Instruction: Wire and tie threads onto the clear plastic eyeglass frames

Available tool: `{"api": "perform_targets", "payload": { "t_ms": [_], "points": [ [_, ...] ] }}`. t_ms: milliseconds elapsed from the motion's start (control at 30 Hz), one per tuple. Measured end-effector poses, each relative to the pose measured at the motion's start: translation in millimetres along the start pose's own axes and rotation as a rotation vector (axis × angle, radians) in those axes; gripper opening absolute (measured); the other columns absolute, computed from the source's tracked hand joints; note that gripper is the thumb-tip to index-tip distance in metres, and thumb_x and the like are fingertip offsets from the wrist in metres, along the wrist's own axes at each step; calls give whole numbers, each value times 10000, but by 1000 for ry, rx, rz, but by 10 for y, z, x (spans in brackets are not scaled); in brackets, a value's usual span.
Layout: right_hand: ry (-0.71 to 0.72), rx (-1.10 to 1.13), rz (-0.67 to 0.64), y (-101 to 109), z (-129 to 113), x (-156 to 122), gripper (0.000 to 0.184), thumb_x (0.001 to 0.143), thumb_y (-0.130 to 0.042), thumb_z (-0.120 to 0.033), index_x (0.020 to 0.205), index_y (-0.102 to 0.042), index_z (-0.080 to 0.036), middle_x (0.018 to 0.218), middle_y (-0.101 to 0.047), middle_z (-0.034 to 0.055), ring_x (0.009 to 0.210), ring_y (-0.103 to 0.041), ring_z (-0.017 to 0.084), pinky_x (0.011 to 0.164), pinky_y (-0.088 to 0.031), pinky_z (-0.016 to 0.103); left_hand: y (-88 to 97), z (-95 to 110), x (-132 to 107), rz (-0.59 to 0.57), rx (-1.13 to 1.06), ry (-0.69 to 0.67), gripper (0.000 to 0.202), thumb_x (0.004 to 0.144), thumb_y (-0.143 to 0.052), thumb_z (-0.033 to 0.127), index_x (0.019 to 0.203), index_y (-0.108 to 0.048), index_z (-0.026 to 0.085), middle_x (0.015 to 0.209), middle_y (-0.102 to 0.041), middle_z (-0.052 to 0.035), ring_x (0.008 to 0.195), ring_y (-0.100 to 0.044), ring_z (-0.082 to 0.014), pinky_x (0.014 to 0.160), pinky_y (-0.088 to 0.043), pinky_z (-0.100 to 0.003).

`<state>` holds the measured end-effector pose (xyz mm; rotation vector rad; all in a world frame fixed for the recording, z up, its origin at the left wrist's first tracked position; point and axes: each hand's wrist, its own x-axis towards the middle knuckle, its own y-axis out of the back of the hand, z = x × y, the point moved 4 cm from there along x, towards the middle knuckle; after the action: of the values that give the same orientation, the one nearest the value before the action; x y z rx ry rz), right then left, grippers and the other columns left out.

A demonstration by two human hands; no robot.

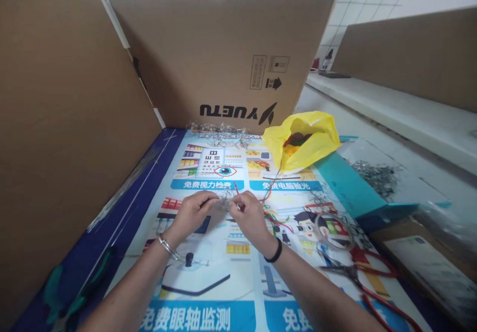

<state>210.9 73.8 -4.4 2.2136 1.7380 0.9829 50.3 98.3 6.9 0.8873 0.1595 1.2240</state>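
My left hand (194, 212) and my right hand (249, 213) meet over the printed poster (208, 277), fingers pinched together on a small clear, wiry piece (225, 203) held between them. A silver bangle circles my left wrist and a black band my right. Thin red and green threads (274, 212) trail from my right hand toward an open yellow plastic bag (301, 140) with red and orange bits inside. What exactly the clear piece is stays too small to make out.
Cardboard walls (223, 58) stand on the left and behind. A clear tape roll (331, 230) and red-handled pliers (368, 272) lie to the right. A teal box (350, 183), a pile of metal pieces (376, 175) and a row of clear pieces (219, 129) sit farther back.
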Motion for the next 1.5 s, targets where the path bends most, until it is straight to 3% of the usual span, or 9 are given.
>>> {"api": "perform_targets", "payload": {
  "t_ms": [333,700,900,967,1133,1267,1367,1500],
  "points": [
    [6,8,-8,4,-22,2,123,711,-512,-169,590,-520,-195,606,-484,-18,614,-459,125,573,-346,244,14,-5,9,-39,-22,6,174,853,-459,255,840,-617,183,825,-658,-15,769,-595,-128,727,-463,-237],
    [-138,72,-55,-12,3,19,150,706,-510,-198,557,-514,-189,597,-482,-22,597,-462,123,563,-345,240,25,3,26,-51,-31,10,149,833,-474,229,844,-616,183,830,-662,-14,784,-600,-132,734,-461,-247],
    [-132,78,-65,-30,5,20,167,722,-502,-222,558,-510,-189,586,-479,-25,591,-459,123,555,-340,238,43,26,30,-54,-41,21,150,822,-480,229,835,-623,185,829,-664,-14,786,-593,-136,734,-460,-253],
    [-121,66,-57,-31,4,17,170,722,-504,-227,557,-514,-189,586,-481,-24,595,-459,124,554,-339,238,57,43,33,-64,-85,58,154,816,-478,235,829,-622,181,816,-660,-15,762,-587,-135,709,-461,-247],
    [-105,52,-26,-28,-5,11,156,713,-508,-222,561,-523,-191,597,-492,-17,613,-462,130,563,-345,241,48,83,20,-123,-378,269,159,817,-448,250,824,-585,169,654,-586,26,485,-467,-73,488,-400,-192],
    [-99,43,-13,-27,-4,8,156,716,-513,-218,562,-515,-191,593,-486,-20,615,-465,129,574,-345,242,14,114,-1,-146,-576,370,128,810,-475,255,851,-551,161,570,-553,38,497,-493,-85,480,-389,-192],
    [-89,58,-9,-28,1,3,145,717,-507,-208,574,-520,-189,607,-491,-21,614,-468,125,578,-348,239,-3,124,-5,-155,-588,382,122,799,-502,259,873,-522,163,621,-607,14,568,-558,-108,519,-427,-208],
    [-70,59,-2,-28,-4,-5,144,717,-500,-192,574,-518,-189,604,-482,-25,615,-469,122,580,-346,238,-12,116,-22,-88,-421,413,128,780,-533,290,844,-502,183,651,-636,11,624,-617,-141,519,-447,-221]
  ]
}}
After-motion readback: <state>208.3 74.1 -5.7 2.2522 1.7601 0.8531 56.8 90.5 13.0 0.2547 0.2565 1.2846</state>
